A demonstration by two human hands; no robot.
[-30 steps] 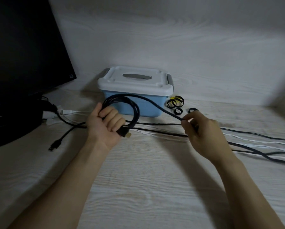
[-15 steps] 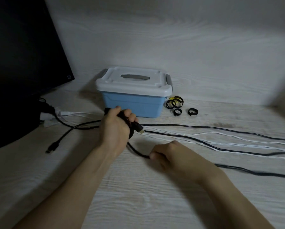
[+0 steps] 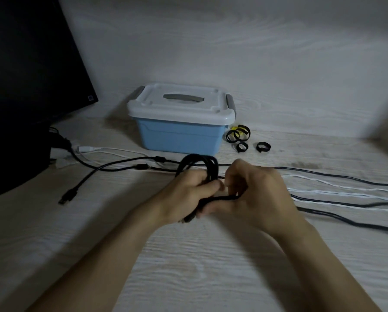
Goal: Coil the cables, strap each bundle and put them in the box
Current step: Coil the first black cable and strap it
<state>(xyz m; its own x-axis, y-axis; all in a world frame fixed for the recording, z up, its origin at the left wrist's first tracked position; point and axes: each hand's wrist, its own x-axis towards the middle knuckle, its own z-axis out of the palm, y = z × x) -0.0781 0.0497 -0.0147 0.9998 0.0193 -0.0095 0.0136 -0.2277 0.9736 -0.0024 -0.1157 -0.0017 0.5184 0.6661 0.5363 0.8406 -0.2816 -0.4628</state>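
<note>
Right hand is now meeting the left hand, both grips curling around the black cable coil, raised just above the surface before the closed blue box.

Box behind coil, straps right of box, monitor far left.

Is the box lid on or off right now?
On. The white lid sits flush on the blue box.
</note>
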